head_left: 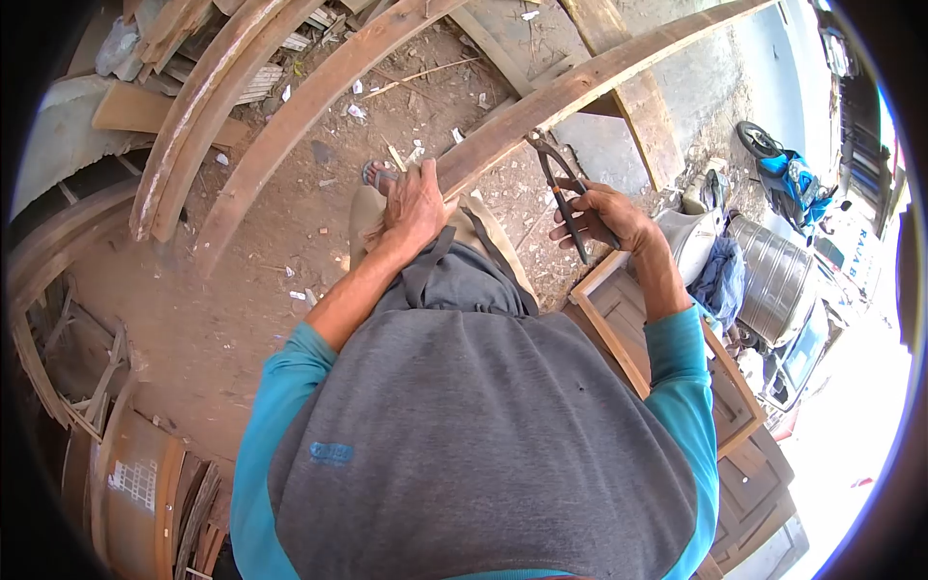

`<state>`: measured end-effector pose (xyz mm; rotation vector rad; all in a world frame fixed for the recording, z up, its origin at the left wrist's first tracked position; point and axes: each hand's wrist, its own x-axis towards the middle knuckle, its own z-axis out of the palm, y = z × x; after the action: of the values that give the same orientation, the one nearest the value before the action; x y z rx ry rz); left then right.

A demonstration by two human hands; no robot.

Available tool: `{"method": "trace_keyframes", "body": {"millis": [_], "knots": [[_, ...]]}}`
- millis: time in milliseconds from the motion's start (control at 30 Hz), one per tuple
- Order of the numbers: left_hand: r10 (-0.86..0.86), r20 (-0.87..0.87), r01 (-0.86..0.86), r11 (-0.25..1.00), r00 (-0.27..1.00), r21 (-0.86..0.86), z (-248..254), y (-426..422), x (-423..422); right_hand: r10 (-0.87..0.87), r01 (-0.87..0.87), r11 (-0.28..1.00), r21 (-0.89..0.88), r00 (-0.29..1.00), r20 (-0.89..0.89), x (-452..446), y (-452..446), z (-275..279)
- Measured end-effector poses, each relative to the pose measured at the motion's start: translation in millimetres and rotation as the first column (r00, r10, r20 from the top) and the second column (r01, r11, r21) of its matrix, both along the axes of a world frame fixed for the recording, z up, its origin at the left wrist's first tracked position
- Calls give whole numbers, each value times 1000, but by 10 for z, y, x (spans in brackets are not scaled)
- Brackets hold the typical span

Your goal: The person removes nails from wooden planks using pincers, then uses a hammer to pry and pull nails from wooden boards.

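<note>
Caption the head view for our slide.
Left hand on a curved beam, right hand holding pliers at its edge.

Bare dirt floor (174, 329) opens to the left, clear enough for a hand to sweep low. Ahead, the long beam (619, 66) bars the way, crossed by a plank (646, 126). Curved timbers (300, 121) block forward left; a panelled door (619, 319) crowds the right.
</note>
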<state>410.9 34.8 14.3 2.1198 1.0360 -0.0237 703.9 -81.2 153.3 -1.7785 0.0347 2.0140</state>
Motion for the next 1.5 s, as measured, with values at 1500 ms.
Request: {"method": "trace_keyframes", "body": {"millis": [1500], "knots": [[75,-156,-110,967,985,-229,61,316,999,72,-69,967,246,997,-5,482,-126,-202]]}}
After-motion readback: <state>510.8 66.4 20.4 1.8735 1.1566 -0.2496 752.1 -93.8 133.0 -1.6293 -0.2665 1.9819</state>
